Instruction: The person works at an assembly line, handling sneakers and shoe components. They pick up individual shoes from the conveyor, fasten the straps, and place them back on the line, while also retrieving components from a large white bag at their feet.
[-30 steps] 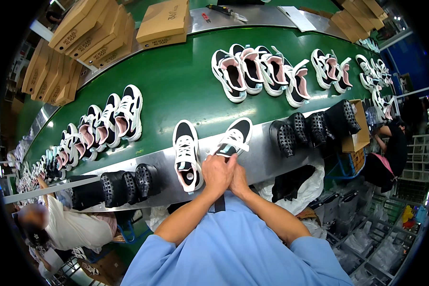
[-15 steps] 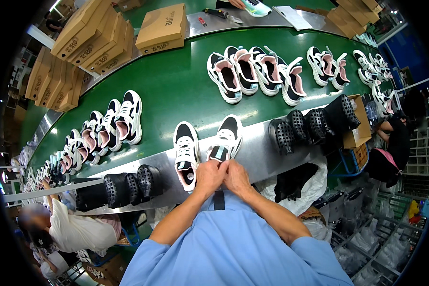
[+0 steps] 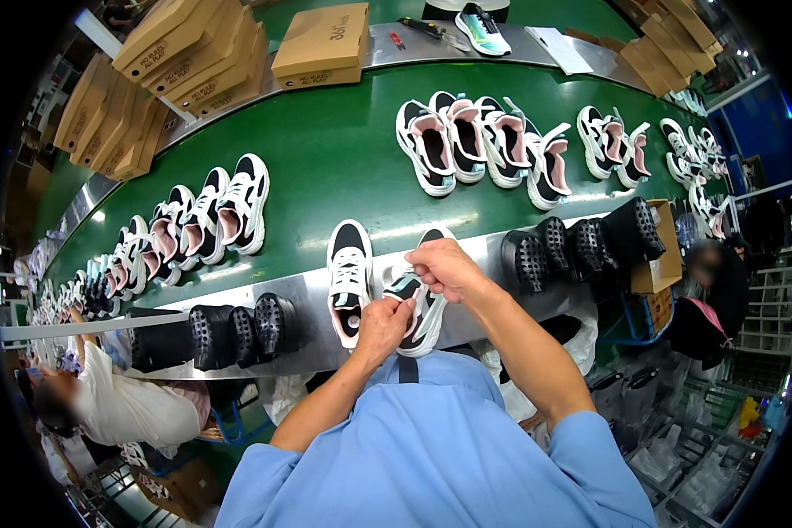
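Two white and black sneakers stand side by side in front of me on the metal edge strip. The left sneaker (image 3: 350, 267) is laced, toe pointing away, and untouched. Over the right sneaker (image 3: 429, 324) both my hands are at work. My left hand (image 3: 384, 326) is closed on its dark tongue (image 3: 405, 287), which has a teal patch. My right hand (image 3: 447, 267) is raised over the laces, fingers pinched together. What lies in that pinch is too small to make out, and the hand covers part of the shoe's front.
Sneakers line the green belt (image 3: 326, 167) at left and far right. Black studded lasts (image 3: 275, 320) stand left of me, more lasts (image 3: 554, 245) at right by an open carton (image 3: 658, 264). Shoe boxes (image 3: 321, 44) are stacked beyond. People sit on both sides.
My right hand has moved up and away from my left, over the front of the shoe. My left hand stays at the tongue. Across the belt, a hand has left a colourful shoe.
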The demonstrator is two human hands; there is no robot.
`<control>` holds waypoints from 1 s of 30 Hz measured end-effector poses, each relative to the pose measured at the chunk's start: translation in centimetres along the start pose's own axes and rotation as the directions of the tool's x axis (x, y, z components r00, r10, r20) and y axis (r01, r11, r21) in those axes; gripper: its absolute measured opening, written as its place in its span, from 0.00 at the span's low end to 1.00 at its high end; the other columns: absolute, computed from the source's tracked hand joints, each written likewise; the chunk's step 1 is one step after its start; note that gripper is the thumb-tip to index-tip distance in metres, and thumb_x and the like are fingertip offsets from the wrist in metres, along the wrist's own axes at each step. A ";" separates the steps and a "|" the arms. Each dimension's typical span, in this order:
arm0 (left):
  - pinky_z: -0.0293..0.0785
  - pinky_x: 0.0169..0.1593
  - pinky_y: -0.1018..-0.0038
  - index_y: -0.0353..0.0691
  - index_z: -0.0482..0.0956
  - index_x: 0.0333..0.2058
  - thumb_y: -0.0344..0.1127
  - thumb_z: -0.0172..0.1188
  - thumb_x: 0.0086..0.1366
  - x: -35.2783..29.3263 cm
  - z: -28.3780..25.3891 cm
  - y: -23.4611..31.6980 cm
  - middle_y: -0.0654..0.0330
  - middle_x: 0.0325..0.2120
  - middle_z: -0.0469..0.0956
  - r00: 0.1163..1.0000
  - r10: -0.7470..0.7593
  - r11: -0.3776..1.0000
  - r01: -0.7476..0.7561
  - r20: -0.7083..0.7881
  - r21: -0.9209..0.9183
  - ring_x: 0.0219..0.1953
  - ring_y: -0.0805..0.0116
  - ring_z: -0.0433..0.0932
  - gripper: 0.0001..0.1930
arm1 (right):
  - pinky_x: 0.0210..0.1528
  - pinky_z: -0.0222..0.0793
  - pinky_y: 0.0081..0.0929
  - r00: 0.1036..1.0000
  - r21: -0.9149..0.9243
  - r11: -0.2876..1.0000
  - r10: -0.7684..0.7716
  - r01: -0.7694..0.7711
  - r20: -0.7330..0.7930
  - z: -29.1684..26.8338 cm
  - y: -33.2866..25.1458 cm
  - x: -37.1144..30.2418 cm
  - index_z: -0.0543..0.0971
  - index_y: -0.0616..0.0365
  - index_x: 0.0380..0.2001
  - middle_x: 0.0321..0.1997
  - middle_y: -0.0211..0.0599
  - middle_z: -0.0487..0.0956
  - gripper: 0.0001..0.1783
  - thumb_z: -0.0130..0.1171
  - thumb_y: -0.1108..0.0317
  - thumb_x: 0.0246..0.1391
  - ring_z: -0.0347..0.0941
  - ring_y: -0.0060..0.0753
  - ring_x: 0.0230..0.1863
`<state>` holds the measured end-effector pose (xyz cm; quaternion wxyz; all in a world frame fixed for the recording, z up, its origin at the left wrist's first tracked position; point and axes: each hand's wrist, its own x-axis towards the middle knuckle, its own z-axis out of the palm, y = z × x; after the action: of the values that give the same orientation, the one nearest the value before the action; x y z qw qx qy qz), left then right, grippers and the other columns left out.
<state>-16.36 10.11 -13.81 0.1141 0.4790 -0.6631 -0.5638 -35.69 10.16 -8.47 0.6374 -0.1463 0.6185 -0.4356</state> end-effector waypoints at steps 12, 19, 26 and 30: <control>0.77 0.34 0.70 0.29 0.86 0.30 0.41 0.65 0.70 0.3 0.6 -1.5 0.52 0.24 0.86 0.979 -0.171 0.958 0.137 -0.115 -0.252 0.26 0.68 0.83 0.18 | 0.18 0.55 0.19 0.995 0.139 0.990 0.039 -0.027 -0.090 -2.0 8.3 -3.3 0.80 0.58 0.29 0.21 0.24 0.73 0.11 0.66 0.64 0.64 0.64 0.15 0.19; 0.75 0.31 0.69 0.27 0.84 0.28 0.40 0.64 0.70 -0.1 1.0 0.5 0.52 0.21 0.84 0.976 -0.140 0.978 0.109 -0.167 -0.181 0.23 0.68 0.81 0.18 | 0.21 0.58 0.20 0.991 0.028 0.998 -0.060 0.064 -0.118 -1.8 11.1 -2.5 0.80 0.59 0.29 0.21 0.24 0.75 0.15 0.65 0.61 0.66 0.66 0.16 0.21; 0.75 0.35 0.56 0.32 0.80 0.33 0.32 0.64 0.64 -0.8 1.3 0.5 0.48 0.26 0.79 0.929 0.365 0.886 -0.368 0.065 0.282 0.32 0.44 0.80 0.08 | 0.32 0.71 0.42 0.925 -0.549 0.830 -0.280 0.098 -0.258 -4.4 12.8 -2.4 0.79 0.64 0.32 0.23 0.45 0.80 0.15 0.66 0.61 0.61 0.76 0.42 0.25; 0.75 0.37 0.55 0.35 0.80 0.38 0.29 0.67 0.60 -1.4 -0.1 2.3 0.49 0.29 0.79 0.871 0.476 0.774 -0.351 -0.121 0.527 0.35 0.45 0.80 0.09 | 0.35 0.73 0.46 0.844 -0.664 0.739 -0.423 0.112 -0.329 -3.0 11.6 -4.9 0.78 0.62 0.36 0.31 0.48 0.80 0.13 0.67 0.62 0.58 0.79 0.50 0.31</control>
<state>-16.71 10.86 -11.29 0.1931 0.3994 -0.8533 -0.2740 -33.39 21.55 -14.23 0.3161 -0.3306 0.8304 -0.3182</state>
